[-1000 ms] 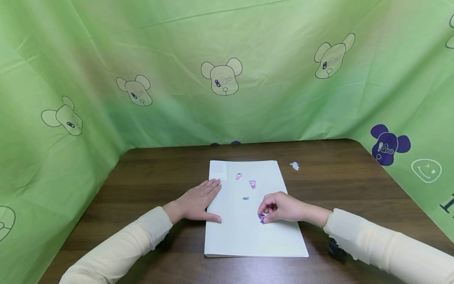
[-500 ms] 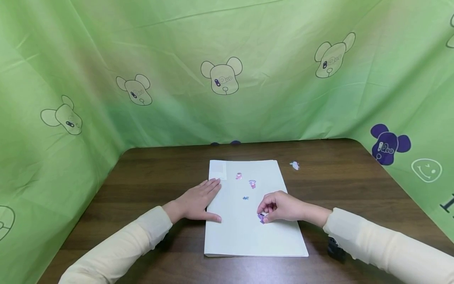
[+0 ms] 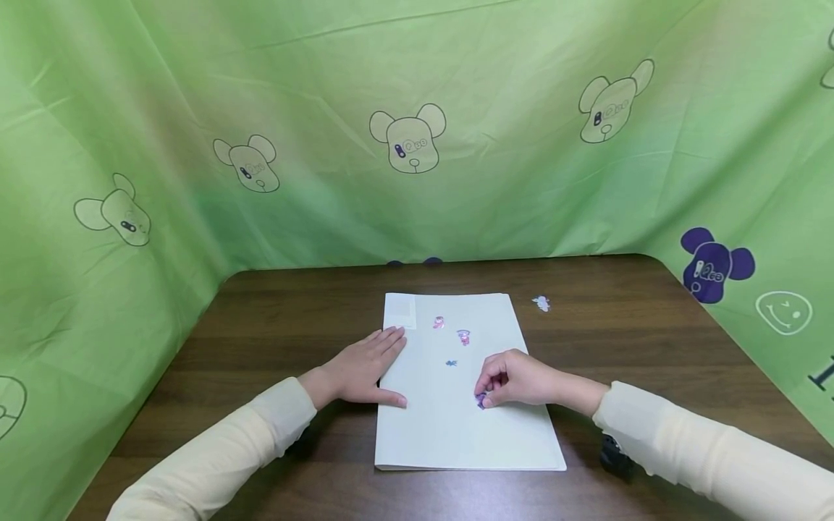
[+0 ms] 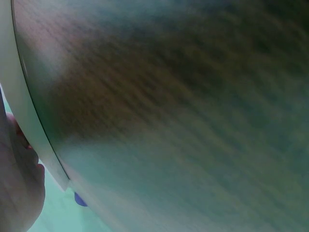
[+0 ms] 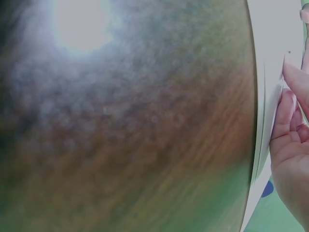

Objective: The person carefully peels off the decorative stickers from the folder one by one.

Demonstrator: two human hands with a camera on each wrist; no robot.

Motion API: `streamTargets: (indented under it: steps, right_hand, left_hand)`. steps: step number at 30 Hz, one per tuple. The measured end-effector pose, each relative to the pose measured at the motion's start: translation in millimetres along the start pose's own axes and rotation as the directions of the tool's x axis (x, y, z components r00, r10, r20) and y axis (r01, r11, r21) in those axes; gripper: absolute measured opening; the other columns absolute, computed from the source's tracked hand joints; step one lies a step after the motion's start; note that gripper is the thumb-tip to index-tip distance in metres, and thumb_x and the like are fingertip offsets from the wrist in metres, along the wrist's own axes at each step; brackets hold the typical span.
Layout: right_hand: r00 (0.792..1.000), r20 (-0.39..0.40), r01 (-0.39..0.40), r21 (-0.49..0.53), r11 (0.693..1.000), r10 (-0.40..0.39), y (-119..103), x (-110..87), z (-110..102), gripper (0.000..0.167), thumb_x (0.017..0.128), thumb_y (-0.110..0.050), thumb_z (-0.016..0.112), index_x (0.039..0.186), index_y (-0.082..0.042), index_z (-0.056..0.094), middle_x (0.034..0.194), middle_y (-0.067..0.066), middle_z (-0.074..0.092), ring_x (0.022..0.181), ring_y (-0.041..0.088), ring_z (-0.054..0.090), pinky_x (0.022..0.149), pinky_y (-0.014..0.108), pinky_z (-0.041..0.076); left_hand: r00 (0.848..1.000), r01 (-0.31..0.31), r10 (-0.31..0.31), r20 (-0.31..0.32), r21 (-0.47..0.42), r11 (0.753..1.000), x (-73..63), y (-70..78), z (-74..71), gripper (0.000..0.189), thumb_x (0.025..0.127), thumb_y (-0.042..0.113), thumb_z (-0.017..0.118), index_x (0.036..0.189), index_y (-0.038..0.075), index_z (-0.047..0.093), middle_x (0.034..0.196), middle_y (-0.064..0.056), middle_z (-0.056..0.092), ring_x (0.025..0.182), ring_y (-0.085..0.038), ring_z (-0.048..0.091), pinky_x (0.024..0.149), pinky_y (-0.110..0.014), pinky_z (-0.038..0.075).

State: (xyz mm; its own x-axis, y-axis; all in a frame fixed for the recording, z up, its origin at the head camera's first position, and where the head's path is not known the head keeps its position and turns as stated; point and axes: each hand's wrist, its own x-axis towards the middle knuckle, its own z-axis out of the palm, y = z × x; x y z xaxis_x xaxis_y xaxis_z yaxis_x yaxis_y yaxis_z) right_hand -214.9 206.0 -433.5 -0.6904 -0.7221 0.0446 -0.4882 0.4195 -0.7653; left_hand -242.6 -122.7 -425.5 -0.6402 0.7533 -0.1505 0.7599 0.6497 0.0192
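Note:
Large layered white sheets of paper (image 3: 443,441) lie on the table in the head view. My left hand (image 3: 365,367) rests on their left edge, fingers straight and thumb spread. Over the right half, my right hand (image 3: 515,378) pinches a small purple cut-out sticker (image 3: 481,401) between thumb and fingers, at the paper's surface; the fingertips partly cover it. Farther up the paper are a pink sticker (image 3: 439,323), a pink-and-purple sticker (image 3: 463,338) and a small blue sticker (image 3: 452,363). Only part of the right hand (image 5: 294,140) shows in the right wrist view.
A pale lilac sticker (image 3: 541,303) lies on the brown wooden table (image 3: 293,311), beyond the paper's right edge. A faint square patch (image 3: 400,312) marks the paper's upper left corner. Green printed cloth (image 3: 326,217) hangs behind and on both sides.
The right fingertips shift very slightly over the purple sticker, covering a bit more of it than half a second ago. The left hand and the other stickers stay put.

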Motion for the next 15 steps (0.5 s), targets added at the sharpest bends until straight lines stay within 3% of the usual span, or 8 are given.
streamTargets:
  steps: [7,15]
  right_hand:
    - [1.0,-0.007,-0.004,0.015,1.0,0.004,3.1,2.1,0.2,0.005,0.081,-0.014,0.08,0.084,-0.015,0.076,0.076,-0.008,0.064,0.069,0.006,0.054,0.063,0.02,0.046]
    - [0.995,-0.018,-0.094,0.093,0.991,0.096,0.4,1.4,-1.5,0.006,0.081,-0.01,0.079,0.083,-0.011,0.074,0.073,-0.004,0.066,0.066,0.007,0.052,0.061,0.019,0.045]
  left_hand:
    - [1.0,0.002,-0.002,-0.002,-0.001,1.0,0.1,-0.1,0.5,0.11,0.082,0.083,0.036,0.155,0.004,0.015,0.162,-0.011,0.008,0.147,-0.021,0.003,0.117,-0.035,0.007]
    - [1.0,0.003,-0.003,-0.003,-0.009,1.0,0.2,-0.9,1.7,0.11,0.082,0.083,0.036,0.155,0.004,0.014,0.162,-0.01,0.007,0.148,-0.021,0.002,0.117,-0.034,0.006]
